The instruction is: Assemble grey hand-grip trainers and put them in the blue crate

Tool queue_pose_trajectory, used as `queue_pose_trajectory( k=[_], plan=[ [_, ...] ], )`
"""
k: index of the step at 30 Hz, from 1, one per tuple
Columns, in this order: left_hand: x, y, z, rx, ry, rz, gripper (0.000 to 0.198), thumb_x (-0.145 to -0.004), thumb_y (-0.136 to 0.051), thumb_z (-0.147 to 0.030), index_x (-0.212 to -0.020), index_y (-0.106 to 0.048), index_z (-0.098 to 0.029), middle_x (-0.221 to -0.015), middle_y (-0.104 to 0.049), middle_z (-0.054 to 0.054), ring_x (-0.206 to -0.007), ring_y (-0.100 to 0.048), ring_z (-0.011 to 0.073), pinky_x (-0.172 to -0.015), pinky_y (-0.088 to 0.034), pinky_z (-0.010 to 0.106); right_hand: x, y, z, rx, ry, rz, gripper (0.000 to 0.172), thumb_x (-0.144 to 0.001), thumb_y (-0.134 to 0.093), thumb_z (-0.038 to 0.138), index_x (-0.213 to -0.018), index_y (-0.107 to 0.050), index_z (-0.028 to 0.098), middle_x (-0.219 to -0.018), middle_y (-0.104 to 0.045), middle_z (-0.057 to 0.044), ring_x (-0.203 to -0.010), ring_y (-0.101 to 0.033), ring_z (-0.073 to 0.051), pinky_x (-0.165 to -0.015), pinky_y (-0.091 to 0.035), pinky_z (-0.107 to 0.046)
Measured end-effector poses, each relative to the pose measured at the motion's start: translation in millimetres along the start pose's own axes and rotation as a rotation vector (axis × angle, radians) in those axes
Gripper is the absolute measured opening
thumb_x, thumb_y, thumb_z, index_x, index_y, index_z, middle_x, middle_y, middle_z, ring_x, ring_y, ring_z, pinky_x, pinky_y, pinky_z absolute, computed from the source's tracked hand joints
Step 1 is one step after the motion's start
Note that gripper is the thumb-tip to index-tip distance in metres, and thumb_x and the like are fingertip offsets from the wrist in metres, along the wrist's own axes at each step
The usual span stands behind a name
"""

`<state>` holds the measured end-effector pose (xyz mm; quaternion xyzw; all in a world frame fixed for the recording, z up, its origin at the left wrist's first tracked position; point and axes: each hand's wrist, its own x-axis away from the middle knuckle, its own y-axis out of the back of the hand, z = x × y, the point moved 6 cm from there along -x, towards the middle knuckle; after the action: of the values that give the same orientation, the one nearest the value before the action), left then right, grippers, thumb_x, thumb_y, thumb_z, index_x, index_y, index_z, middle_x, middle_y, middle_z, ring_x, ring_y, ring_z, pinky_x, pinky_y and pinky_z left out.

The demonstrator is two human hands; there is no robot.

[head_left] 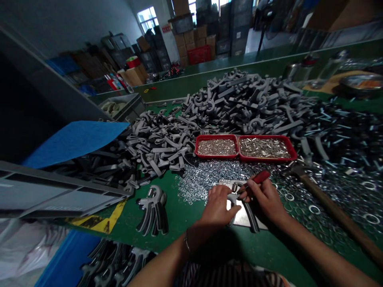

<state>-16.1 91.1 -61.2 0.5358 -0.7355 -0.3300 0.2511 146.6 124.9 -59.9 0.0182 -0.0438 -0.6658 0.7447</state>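
Note:
My left hand (220, 205) is closed on the body of a grey-and-black spring hand grip (251, 215), which lies on a flat metal plate (241, 217). A coil spring shows at the top of this grip. In my right hand (265, 199) is a red-handled screwdriver (260, 176), held slanted with its shaft towards the grip's spring end. My fingers hide the exact contact of its tip. Left of my hands, several similar hand grips (154, 211) rest together on the green table.
Small metal nuts (200, 179) spread behind the plate, before two red trays (217, 157) of small metal parts. Grey plastic handles (239, 99) are heaped beyond. A hammer (332, 203) and metal rings (314, 209) lie right. A blue bin (64, 259) of grips stands front left.

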Motion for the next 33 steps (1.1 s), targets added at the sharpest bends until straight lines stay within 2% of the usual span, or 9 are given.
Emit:
queue_pose_trajectory(
  k=[8, 13, 16, 21, 23, 25, 28, 30, 33],
  plan=[
    [-2.9, 0.4, 1.7, 0.020, 0.033, 0.009, 0.042, -0.082, -0.072, -0.036, -0.114, -0.052, -0.020, -0.119, -0.056, 0.008, -0.114, -0.047, 0.0273, -0.102, -0.037, 0.041, -0.2, 4.2, -6.2, -0.014, 0.016, 0.012, 0.032, -0.097, -0.055, 0.054, -0.103, -0.047, 0.024, -0.086, -0.073, -0.004, -0.065, -0.071, -0.020, -0.059, -0.060, -0.032],
    [-1.4, 1.0, -0.4, 0.015, 0.031, 0.020, 0.042, -0.083, -0.072, -0.037, -0.115, -0.051, -0.020, -0.120, -0.055, 0.009, -0.115, -0.047, 0.0276, -0.102, -0.036, 0.042, 8.3, 0.9, 3.7, 0.387, 0.064, -0.063, 0.033, -0.094, -0.050, 0.056, -0.099, -0.048, 0.024, -0.080, -0.070, -0.007, -0.070, -0.070, -0.026, -0.063, -0.055, -0.036],
    [-0.7, 1.2, -1.9, 0.004, 0.027, 0.019, 0.041, -0.084, -0.071, -0.036, -0.116, -0.051, -0.020, -0.119, -0.055, 0.009, -0.114, -0.048, 0.0273, -0.102, -0.037, 0.042, 5.1, -9.2, 13.7, 0.567, 0.087, -0.007, 0.030, -0.090, -0.052, 0.053, -0.095, -0.050, 0.023, -0.078, -0.068, -0.009, -0.070, -0.067, -0.028, -0.062, -0.049, -0.036],
    [-2.3, -2.7, -0.3, -0.012, 0.021, 0.025, 0.040, -0.085, -0.071, -0.037, -0.114, -0.052, -0.019, -0.119, -0.055, 0.010, -0.114, -0.048, 0.0276, -0.101, -0.038, 0.042, -23.9, -17.9, 20.1, 0.160, -0.072, 0.180, 0.036, -0.092, -0.050, 0.061, -0.091, -0.050, 0.024, -0.067, -0.060, 0.000, -0.046, -0.048, -0.016, -0.049, -0.040, -0.029],
    [-0.2, -4.9, -0.1, -0.015, 0.014, 0.022, 0.040, -0.085, -0.072, -0.038, -0.114, -0.052, -0.019, -0.120, -0.056, 0.009, -0.115, -0.048, 0.0275, -0.101, -0.038, 0.042, -34.4, -10.7, 16.7, 0.082, -0.115, 0.195, 0.045, -0.096, -0.032, 0.066, -0.090, -0.049, 0.024, -0.064, -0.057, 0.001, -0.040, -0.038, -0.013, -0.044, -0.036, -0.027],
    [3.2, -3.6, -1.6, -0.019, 0.011, 0.024, 0.045, -0.083, -0.074, -0.040, -0.117, -0.052, -0.019, -0.122, -0.056, 0.010, -0.117, -0.048, 0.0281, -0.103, -0.038, 0.043, -40.9, 4.0, 8.7, 0.066, -0.132, 0.187, 0.051, -0.096, -0.026, 0.069, -0.086, -0.049, 0.024, -0.060, -0.055, 0.001, -0.040, -0.038, -0.013, -0.044, -0.036, -0.028],
    [-1.4, 14.9, -8.4, -0.056, -0.036, 0.026, 0.056, -0.083, -0.074, -0.043, -0.127, -0.051, -0.018, -0.129, -0.056, 0.011, -0.121, -0.048, 0.0289, -0.106, -0.038, 0.043, -47.4, 39.3, -6.2, 0.267, -0.186, 0.197, 0.050, -0.091, -0.042, 0.071, -0.077, -0.049, 0.024, -0.054, -0.055, 0.000, -0.042, -0.045, -0.016, -0.046, -0.037, -0.029],
    [-19.9, 41.1, -12.8, -0.136, -0.103, 0.005, 0.047, -0.090, -0.067, -0.041, -0.129, -0.053, -0.019, -0.127, -0.059, 0.009, -0.119, -0.051, 0.0270, -0.106, -0.039, 0.042, -57.1, 71.9, -2.8, 0.565, -0.162, 0.118, 0.045, -0.084, -0.058, 0.066, -0.077, -0.053, 0.023, -0.061, -0.061, -0.004, -0.048, -0.052, -0.019, -0.050, -0.037, -0.030],
    [-72.8, 88.4, -7.7, -0.402, -0.125, -0.023, 0.024, -0.101, -0.047, -0.029, -0.116, -0.063, -0.019, -0.116, -0.066, 0.008, -0.113, -0.057, 0.0227, -0.104, -0.042, 0.038, -79.7, 96.9, 37.2, 1.039, 0.126, -0.059, 0.032, -0.087, -0.061, 0.052, -0.090, -0.062, 0.020, -0.085, -0.068, -0.011, -0.074, -0.062, -0.028, -0.064, -0.042, -0.035]
  ],
)
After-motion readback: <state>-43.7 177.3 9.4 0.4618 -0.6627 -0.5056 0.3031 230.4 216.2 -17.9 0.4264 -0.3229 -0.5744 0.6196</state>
